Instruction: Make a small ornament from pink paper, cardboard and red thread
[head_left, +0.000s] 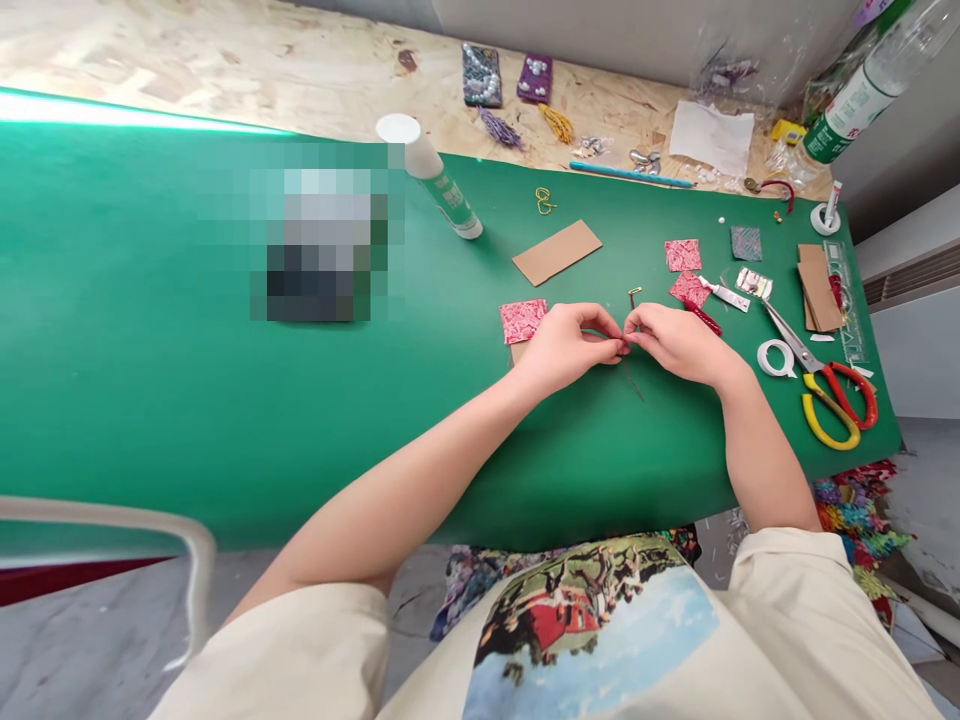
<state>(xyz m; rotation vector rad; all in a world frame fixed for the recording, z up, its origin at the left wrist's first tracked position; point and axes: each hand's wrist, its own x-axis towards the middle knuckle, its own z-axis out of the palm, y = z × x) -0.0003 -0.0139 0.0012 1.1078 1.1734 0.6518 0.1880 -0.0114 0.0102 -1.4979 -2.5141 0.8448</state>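
My left hand [576,345] and my right hand [671,342] meet at the fingertips over the green table mat [375,420]. Both are closed, pinching a thin dark red cord [634,382] whose loose end hangs below the fingers. Just above the fingertips, a small gold pin [635,291] sits at the cord's upper end. Beside my left hand lies a red patterned fabric square [523,321], with some brown card under it. A dark red tassel [703,317] lies behind my right hand, near a second red fabric square [690,289] and a small glue tube [724,294].
Scissors [811,362] and a white tape roll [775,358] lie at the right. A brown card strip [557,252] and a glue bottle [442,190] are farther back. A plastic bottle [851,110] and blue pencil [632,175] are near the back edge.
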